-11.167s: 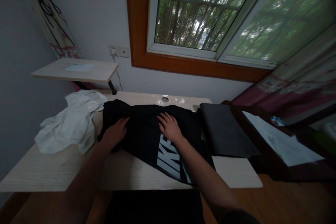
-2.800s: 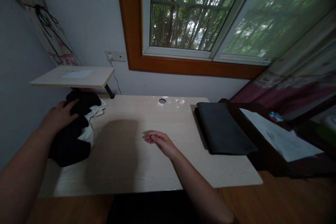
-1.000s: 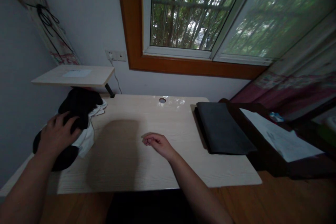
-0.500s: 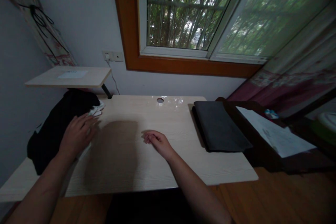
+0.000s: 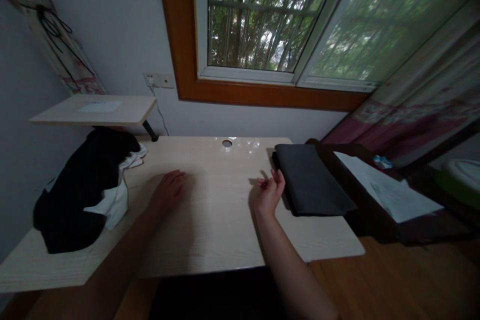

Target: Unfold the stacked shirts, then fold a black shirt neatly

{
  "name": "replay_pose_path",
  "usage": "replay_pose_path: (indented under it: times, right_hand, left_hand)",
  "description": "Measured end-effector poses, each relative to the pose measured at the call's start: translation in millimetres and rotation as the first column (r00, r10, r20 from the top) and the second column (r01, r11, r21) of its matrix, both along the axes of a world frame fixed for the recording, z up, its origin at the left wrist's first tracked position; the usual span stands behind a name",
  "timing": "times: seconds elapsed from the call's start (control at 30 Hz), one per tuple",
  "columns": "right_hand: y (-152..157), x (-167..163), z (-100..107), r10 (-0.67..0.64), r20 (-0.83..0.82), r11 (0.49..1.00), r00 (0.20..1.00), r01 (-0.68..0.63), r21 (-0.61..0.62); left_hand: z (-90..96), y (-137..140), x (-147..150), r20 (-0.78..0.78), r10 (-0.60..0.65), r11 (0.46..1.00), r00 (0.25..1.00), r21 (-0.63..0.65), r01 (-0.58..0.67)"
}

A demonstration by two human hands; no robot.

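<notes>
My left hand is over the left-middle part of the pale wood desk, fingers loosely extended and holding nothing. Beside the left edge of the flat black folder-like item is my right hand, turned partly palm up, its fingers apart and bare. Whether its fingertips touch that item I cannot tell. A heap of black and white cloth, perhaps clothing, lies at the desk's left end, apart from my left hand.
A small raised shelf with a paper label stands at the back left. Near the back edge is a round cable hole. To the right, a white sheet lies on a dark surface. A window is ahead.
My left hand has moved right, away from the cloth heap, uncovering its white part. The right hand has moved right to the black item, its fingers spreading. The cloth and black item stay put.
</notes>
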State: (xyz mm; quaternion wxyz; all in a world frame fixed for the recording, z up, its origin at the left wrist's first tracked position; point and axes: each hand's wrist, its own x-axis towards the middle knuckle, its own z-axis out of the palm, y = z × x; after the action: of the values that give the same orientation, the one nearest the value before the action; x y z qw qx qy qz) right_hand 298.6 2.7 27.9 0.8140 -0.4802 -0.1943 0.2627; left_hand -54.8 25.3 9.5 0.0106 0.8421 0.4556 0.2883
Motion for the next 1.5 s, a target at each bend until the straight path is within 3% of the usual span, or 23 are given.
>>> replay_pose_path:
  times: [0.13, 0.33, 0.63, 0.97, 1.27, 1.5]
  right_hand:
    - [-5.8, 17.9, -0.8, -0.013, -0.025, 0.999, 1.000, 0.013, -0.030]
    - [-9.7, 31.2, 3.1, 0.098, -0.030, 0.993, 0.995, -0.100, -0.067]
    - [-3.1, 46.8, 25.5, 0.052, -0.063, 0.998, 0.997, -0.053, -0.021]
    - [6.0, 51.9, 18.4, 0.058, -0.128, 0.996, 0.990, -0.050, 0.068]
    - [10.7, 45.5, 16.5, 0.001, -0.106, 0.998, 0.994, -0.007, -0.061]
    - [2.6, 34.9, 28.7, -0.020, -0.024, 0.995, 0.999, 0.018, -0.094]
  left_hand:
    - [-5.7, 1.0, 0.1, 0.055, 0.023, 1.000, 0.998, 0.007, -0.024]
    - [-4.0, -1.4, -2.7, 0.081, 0.055, 0.998, 0.995, -0.007, -0.055]
    - [-5.5, -2.9, -2.2, 0.055, 0.070, 0.997, 0.996, -0.039, -0.068]
    - [-5.5, -2.9, -1.0, 0.056, 0.083, 0.994, 0.995, -0.069, -0.079]
    - [-2.3, -5.1, -0.1, 0.042, 0.041, 0.996, 0.998, -0.079, -0.038]
    - [-2.0, -3.8, -0.1, 0.058, 0.047, 0.994, 0.997, -0.104, -0.041]
